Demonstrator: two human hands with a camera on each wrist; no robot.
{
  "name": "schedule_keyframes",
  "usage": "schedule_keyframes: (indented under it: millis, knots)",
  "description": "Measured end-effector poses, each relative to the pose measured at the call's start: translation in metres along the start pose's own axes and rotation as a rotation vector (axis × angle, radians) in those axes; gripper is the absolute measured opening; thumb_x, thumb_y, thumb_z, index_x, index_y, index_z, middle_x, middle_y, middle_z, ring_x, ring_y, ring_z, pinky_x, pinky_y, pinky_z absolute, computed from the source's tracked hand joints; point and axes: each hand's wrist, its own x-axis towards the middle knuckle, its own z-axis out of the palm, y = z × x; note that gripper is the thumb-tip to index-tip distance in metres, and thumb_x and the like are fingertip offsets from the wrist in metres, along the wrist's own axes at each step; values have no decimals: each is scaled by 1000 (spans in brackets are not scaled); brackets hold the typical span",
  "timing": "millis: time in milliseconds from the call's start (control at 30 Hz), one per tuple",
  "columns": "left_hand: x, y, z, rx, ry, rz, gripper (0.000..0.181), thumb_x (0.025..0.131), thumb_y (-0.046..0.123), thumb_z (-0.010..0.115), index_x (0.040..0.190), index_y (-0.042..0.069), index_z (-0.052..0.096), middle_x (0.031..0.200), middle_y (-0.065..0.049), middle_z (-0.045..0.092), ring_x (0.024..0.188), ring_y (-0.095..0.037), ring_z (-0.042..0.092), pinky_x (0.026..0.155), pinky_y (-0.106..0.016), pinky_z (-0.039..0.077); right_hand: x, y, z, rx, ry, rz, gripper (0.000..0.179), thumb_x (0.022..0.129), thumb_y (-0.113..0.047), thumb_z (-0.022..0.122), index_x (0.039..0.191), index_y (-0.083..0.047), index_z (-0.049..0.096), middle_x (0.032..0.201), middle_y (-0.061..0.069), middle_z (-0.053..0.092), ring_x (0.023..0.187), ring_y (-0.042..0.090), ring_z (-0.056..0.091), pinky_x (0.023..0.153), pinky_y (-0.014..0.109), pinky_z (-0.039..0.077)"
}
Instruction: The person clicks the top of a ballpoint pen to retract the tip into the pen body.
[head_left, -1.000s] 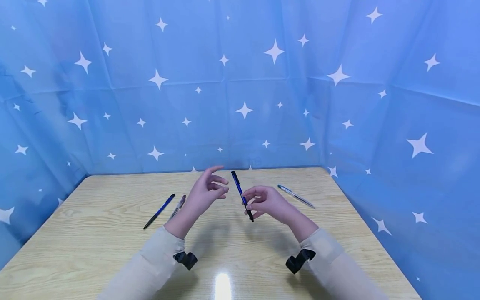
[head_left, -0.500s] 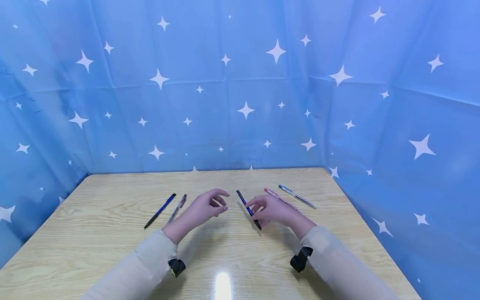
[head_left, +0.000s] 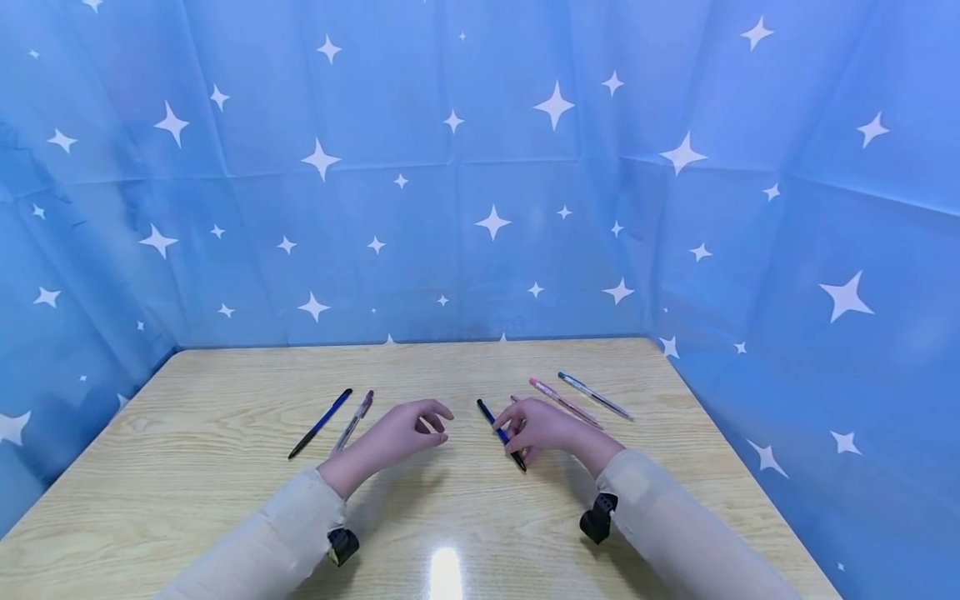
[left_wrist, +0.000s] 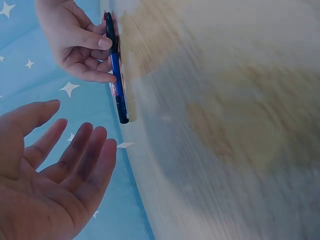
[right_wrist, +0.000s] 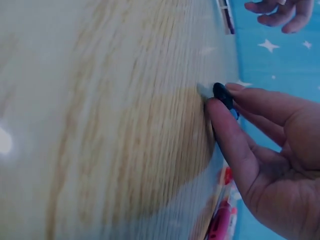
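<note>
In the head view my right hand (head_left: pixel 542 427) pinches a blue pen with black ends (head_left: pixel 488 415) close to the tabletop. The left wrist view shows the same pen (left_wrist: pixel 116 67) between thumb and fingers. The right wrist view catches its dark end (right_wrist: pixel 222 93) at the fingertips. My left hand (head_left: pixel 405 429) hovers over the table, fingers loosely bent, holding nothing. Beside my right hand lie a pink pen (head_left: pixel 564 403) and a clear pen with a dark blue end (head_left: pixel 596 396). Another thin item's tip (head_left: pixel 514 399) shows behind that hand, mostly hidden.
Left of my left hand lie a blue and black pen (head_left: pixel 320 423) and a clear pen with a purple end (head_left: pixel 353 422), partly covered by the wrist. The wooden table (head_left: pixel 225 500) ends at a blue star-patterned curtain (head_left: pixel 420 250).
My right hand has lowered the blue pen and brought it nearer to me, uncovering the pink pen. My left hand has also sunk, its fingers dropping lower.
</note>
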Motion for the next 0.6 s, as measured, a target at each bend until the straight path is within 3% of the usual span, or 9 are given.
schedule_keyframes:
  millis: [300, 600]
  knots:
    - [-4, -3, 0, 30, -21, -7, 28, 93, 14, 68, 120, 5, 64, 95, 1, 64, 80, -13, 61, 69, -31, 52, 0, 0, 2, 11, -4, -2, 39, 82, 5, 74, 119, -5, 66, 87, 10, 58, 65, 22, 63, 56, 37, 58]
    - [1, 4, 1, 38, -27, -15, 28, 94, 15, 66, 122, 8, 64, 96, 1, 64, 82, -12, 62, 70, -31, 52, -9, -2, -2, 12, -21, -33, 36, 85, 2, 72, 119, -2, 64, 87, 10, 58, 65, 23, 62, 57, 38, 58]
